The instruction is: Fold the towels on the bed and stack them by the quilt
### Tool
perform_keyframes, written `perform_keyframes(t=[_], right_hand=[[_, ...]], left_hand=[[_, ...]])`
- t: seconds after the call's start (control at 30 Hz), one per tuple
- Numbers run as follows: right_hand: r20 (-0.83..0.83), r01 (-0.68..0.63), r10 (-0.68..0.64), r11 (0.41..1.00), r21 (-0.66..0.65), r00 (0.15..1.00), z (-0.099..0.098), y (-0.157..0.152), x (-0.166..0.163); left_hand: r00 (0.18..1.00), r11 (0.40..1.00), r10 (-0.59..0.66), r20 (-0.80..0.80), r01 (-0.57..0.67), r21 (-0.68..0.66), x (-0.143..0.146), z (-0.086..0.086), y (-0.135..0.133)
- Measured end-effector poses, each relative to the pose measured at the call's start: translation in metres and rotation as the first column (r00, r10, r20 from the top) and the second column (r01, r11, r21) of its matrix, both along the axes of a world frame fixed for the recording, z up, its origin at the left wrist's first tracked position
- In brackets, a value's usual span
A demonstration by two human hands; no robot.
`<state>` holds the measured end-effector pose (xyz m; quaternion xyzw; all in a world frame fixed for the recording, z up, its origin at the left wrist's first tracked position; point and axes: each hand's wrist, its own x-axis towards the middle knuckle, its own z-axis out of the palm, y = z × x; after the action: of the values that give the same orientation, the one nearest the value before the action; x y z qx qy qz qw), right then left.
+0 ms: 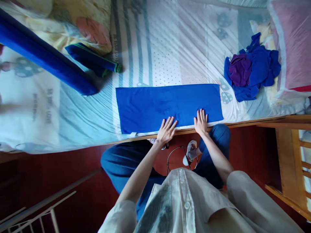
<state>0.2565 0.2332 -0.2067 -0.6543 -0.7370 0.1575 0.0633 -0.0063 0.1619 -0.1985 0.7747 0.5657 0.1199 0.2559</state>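
A blue towel [145,106] lies spread out flat as a long rectangle along the near edge of the bed [82,119]. My left hand [167,130] rests on its near edge around the middle, fingers stretched out. Further right, my right hand [201,121] lies flat on the same towel with its fingers extended. Neither hand grips anything. A small white tag sticks out at the towel's near left corner.
A crumpled heap of blue cloth [263,69] with a purple cloth [240,69] on top lies at right, beside a pink pillow [295,45]. At left are a long blue roll [46,53] and a folded dark cloth with green edging [93,60]. A white metal rack [52,212] stands lower left.
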Motion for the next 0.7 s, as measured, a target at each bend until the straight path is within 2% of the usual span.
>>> perform_keyframes(t=[0.07, 0.13, 0.2, 0.27, 0.3, 0.37, 0.43, 0.47, 0.6, 0.7], right_hand=[[-0.056, 0.015, -0.015, 1.0, -0.002, 0.998, 0.003, -0.026, -0.023], [-0.136, 0.052, -0.051, 0.999, 0.006, 0.989, 0.007, -0.049, -0.042], [-0.265, 0.094, -0.089, 0.995, 0.009, 0.96, 0.011, -0.071, -0.056], [-0.424, 0.167, -0.162, 0.986, -0.025, 0.891, 0.013, -0.09, -0.07], [-0.506, 0.217, -0.225, 0.973, -0.077, 0.833, 0.013, -0.098, -0.077], [-0.649, 0.311, -0.412, 0.911, -0.272, 0.639, 0.012, -0.108, -0.091], [-0.7, 0.325, -0.565, 0.824, -0.463, 0.437, 0.01, -0.11, -0.105], [-0.704, 0.312, -0.609, 0.793, -0.524, 0.366, 0.009, -0.108, -0.11], [-0.697, 0.298, -0.699, 0.707, -0.641, 0.158, 0.01, -0.096, -0.122], [-0.656, 0.293, -0.755, 0.624, -0.724, -0.014, 0.015, -0.089, -0.124]], left_hand=[[0.996, 0.996, -0.093, 0.009, 0.093, 0.015, 0.022, 0.002, -0.007], [0.991, 0.991, -0.132, 0.012, 0.131, 0.028, 0.037, 0.003, -0.015], [0.989, 0.989, -0.146, 0.018, 0.145, 0.031, 0.043, 0.003, -0.023], [0.986, 0.987, -0.16, 0.039, 0.159, 0.013, 0.04, 0.004, -0.024], [0.986, 0.987, -0.16, 0.049, 0.161, -0.007, 0.035, 0.004, -0.021], [0.99, 0.989, -0.132, 0.053, 0.136, -0.062, 0.024, 0.007, -0.006], [0.996, 0.991, -0.087, 0.033, 0.089, -0.097, 0.013, 0.01, 0.019], [0.997, 0.993, -0.075, 0.024, 0.077, -0.093, 0.008, 0.011, 0.034], [0.998, 0.996, -0.065, -0.022, 0.063, -0.065, -0.002, 0.011, 0.099], [0.995, 0.992, -0.032, -0.092, 0.021, -0.122, -0.001, 0.007, 0.14]])
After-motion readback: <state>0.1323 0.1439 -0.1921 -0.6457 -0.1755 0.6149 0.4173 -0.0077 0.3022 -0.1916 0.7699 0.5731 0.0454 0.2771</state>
